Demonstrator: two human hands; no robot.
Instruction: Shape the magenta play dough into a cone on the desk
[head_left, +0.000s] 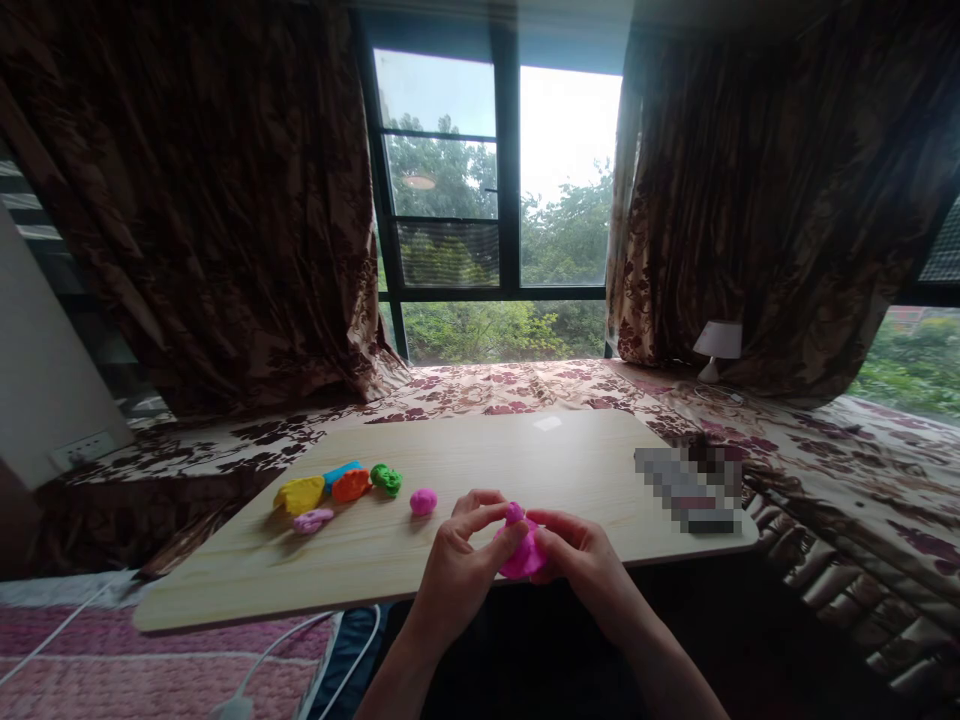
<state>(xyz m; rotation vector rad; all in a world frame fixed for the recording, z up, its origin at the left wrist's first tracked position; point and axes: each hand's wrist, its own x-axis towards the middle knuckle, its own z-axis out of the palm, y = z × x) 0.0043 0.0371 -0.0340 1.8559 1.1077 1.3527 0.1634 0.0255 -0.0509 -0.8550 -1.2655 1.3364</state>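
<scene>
My left hand (pixel 459 558) and my right hand (pixel 576 548) meet over the front edge of a light wooden board (pixel 570 460). Both pinch a lump of bright pink clay (pixel 520 548) between fingers and thumbs. A small knob of the same clay sticks up at its top, under my left thumb. On the board to the left lie a small pink ball (pixel 423 501), a green piece (pixel 387 478), an orange piece (pixel 351 486), a blue piece (pixel 342 469), a yellow piece (pixel 299 493) and a pale pink piece (pixel 313 520).
A blurred-out object (pixel 688 487) lies at the board's right end. Floral fabric (pixel 525 385) covers the ledge behind, with a small white lamp (pixel 718 347) near the right curtain. White cables (pixel 300 650) run below the board's front left. Dark curtains flank the window.
</scene>
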